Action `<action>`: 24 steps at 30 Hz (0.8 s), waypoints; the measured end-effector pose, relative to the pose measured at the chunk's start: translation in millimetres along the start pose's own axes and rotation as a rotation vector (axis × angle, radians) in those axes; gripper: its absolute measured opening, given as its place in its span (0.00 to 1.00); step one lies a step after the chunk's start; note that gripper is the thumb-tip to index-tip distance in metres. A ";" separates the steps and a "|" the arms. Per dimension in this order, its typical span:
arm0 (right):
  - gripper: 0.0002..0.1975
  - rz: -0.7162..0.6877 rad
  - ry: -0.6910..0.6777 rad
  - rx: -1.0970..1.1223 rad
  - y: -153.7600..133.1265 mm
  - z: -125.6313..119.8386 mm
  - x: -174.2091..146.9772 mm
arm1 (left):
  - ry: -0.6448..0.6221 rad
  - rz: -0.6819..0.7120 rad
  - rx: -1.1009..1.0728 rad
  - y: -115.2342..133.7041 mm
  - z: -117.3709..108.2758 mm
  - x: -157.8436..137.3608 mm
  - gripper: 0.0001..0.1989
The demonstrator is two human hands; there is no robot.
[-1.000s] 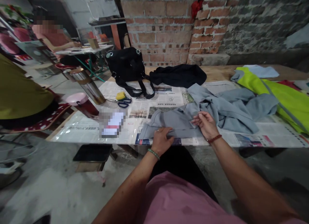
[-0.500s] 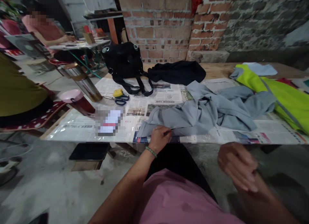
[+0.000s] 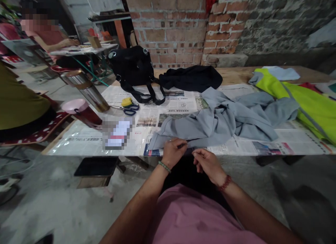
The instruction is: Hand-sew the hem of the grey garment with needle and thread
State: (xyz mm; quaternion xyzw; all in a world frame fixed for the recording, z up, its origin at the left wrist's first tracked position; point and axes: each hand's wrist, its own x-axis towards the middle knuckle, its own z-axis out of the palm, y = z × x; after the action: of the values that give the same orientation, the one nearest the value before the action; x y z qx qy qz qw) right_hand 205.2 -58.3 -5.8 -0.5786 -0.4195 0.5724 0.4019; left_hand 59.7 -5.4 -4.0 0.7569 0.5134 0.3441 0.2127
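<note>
A crumpled grey garment [image 3: 223, 121] lies across the newspaper-covered table [image 3: 76, 139], its near end at the front edge. My left hand [image 3: 173, 152], wearing a green bead bracelet, is closed on the garment's near edge. Just right of it, over the table's front edge, my right hand [image 3: 208, 164] has thumb and forefinger pinched together. What it pinches is too small to make out. A red bracelet circles that wrist. The two hands are close but apart.
Scissors [image 3: 129, 111] with a yellow object [image 3: 126, 102] lie left, near a phone [image 3: 118, 133], a pink-lidded cup [image 3: 84, 112] and a steel flask [image 3: 88, 90]. Behind are a black bag [image 3: 132, 67] and dark cloth [image 3: 191, 77]; a yellow-green vest [image 3: 296, 100] lies right. People sit at left.
My right hand has come in from the right, off the table, to beside my left hand, its fingers now pinched. The left hand keeps its place on the grey garment.
</note>
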 end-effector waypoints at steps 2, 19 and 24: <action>0.11 0.010 -0.003 -0.034 -3.0 0.3 1.5 | 0.000 0.011 -0.014 0.1 0.5 -0.2 0.05; 0.09 -0.034 0.029 -0.082 0.2 6.6 11.1 | -0.051 0.034 0.004 3.9 -4.2 -1.4 0.06; 0.08 -0.022 0.038 -0.047 -1.9 11.4 11.4 | -0.049 0.051 0.024 2.6 -5.1 -2.2 0.07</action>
State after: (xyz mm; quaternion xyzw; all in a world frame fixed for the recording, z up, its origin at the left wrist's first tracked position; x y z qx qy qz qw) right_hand 193.6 -47.1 -7.9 -0.5940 -0.4315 0.5469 0.4023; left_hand 57.0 -8.5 0.4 0.7805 0.4924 0.3246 0.2073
